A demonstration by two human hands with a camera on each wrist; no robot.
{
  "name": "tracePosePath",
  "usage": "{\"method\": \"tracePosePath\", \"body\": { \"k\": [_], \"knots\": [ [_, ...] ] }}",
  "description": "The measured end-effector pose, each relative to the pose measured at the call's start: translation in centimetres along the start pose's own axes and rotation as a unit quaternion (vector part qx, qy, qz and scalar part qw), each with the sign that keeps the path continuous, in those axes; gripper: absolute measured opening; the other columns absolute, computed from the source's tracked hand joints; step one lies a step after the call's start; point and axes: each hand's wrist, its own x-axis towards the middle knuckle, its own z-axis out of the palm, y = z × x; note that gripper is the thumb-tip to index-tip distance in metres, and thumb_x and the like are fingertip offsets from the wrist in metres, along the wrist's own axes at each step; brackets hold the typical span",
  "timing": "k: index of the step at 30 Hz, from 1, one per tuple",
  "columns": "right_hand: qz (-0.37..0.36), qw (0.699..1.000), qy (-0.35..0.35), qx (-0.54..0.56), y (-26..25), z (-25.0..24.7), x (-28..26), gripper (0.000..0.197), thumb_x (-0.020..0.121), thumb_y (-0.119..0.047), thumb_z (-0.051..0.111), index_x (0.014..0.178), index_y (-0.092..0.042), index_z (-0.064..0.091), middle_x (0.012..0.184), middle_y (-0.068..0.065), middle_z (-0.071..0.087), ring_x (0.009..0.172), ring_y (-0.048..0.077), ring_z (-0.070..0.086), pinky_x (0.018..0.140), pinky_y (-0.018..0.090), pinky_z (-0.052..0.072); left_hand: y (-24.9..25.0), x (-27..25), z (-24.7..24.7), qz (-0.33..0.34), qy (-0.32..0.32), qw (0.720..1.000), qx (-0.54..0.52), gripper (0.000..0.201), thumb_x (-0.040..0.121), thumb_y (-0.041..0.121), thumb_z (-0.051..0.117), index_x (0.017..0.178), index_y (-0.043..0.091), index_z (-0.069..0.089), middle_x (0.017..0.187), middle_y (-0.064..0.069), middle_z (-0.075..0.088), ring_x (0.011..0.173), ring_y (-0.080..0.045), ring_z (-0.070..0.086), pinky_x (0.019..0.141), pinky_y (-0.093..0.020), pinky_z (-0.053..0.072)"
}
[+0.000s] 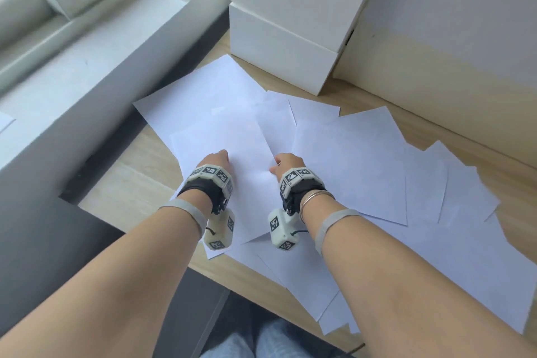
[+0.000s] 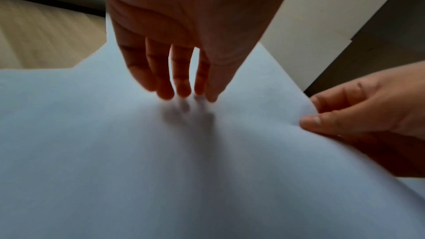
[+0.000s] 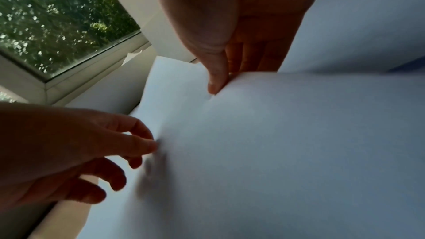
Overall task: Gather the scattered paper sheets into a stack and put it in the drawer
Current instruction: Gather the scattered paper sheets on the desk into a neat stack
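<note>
Several white paper sheets (image 1: 363,160) lie scattered and overlapping on a light wooden table (image 1: 130,183). Both hands are on one sheet (image 1: 247,148) in the middle. My left hand (image 1: 220,155) has straight fingers, and its fingertips (image 2: 184,94) press down on the sheet's top (image 2: 138,152). My right hand (image 1: 276,166) pinches the sheet's right edge, thumb (image 3: 215,84) on top and the other fingers underneath. That edge is lifted and the sheet (image 3: 276,134) bows upward. The right hand (image 2: 308,119) also shows in the left wrist view, the left hand (image 3: 149,144) in the right wrist view. No drawer is plainly in view.
Two stacked white boxes (image 1: 290,38) stand at the back of the table, beside a pale wall panel (image 1: 436,52). A white window sill (image 1: 87,52) runs along the left. A dark surface (image 1: 43,241) borders the table's front left. Some sheets overhang the front edge (image 1: 334,325).
</note>
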Motion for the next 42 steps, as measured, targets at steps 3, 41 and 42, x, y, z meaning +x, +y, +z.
{"method": "tracePosePath", "body": {
  "k": [3,41,42],
  "knots": [
    [0.008,0.998,0.04,0.047,1.4,-1.8,-0.1,0.034,0.085,-0.007,0.052,0.061,-0.012,0.03,0.066,0.006,0.034,0.075,0.022,0.031,0.054,0.027,0.023,0.6,0.6,-1.4,-0.021,0.084,0.995,-0.05,0.029,0.089,0.019,0.049,0.118,0.014,0.047,0.123,-0.016,0.046,0.111,-0.038,0.049,0.09,-0.042,0.045],
    [0.015,0.974,0.078,-0.214,15.5,-13.3,8.4,0.091,0.058,-0.044,0.084,0.135,-0.033,0.037,0.134,0.004,0.043,0.128,0.028,0.033,0.103,0.049,0.025,12.2,6.3,2.4,0.021,0.021,0.962,-0.27,0.04,0.08,0.004,0.056,0.118,0.01,0.047,0.093,-0.014,0.058,0.081,-0.028,0.057,0.071,-0.03,0.042],
    [0.014,0.972,0.082,-0.219,15.5,-13.3,8.5,0.088,0.058,-0.045,0.083,0.132,-0.032,0.039,0.132,0.003,0.045,0.127,0.027,0.033,0.103,0.049,0.024,12.2,6.3,2.4,0.022,0.022,0.963,-0.268,0.04,0.08,0.004,0.057,0.118,0.01,0.047,0.093,-0.014,0.059,0.081,-0.028,0.057,0.071,-0.03,0.042]
  ]
}}
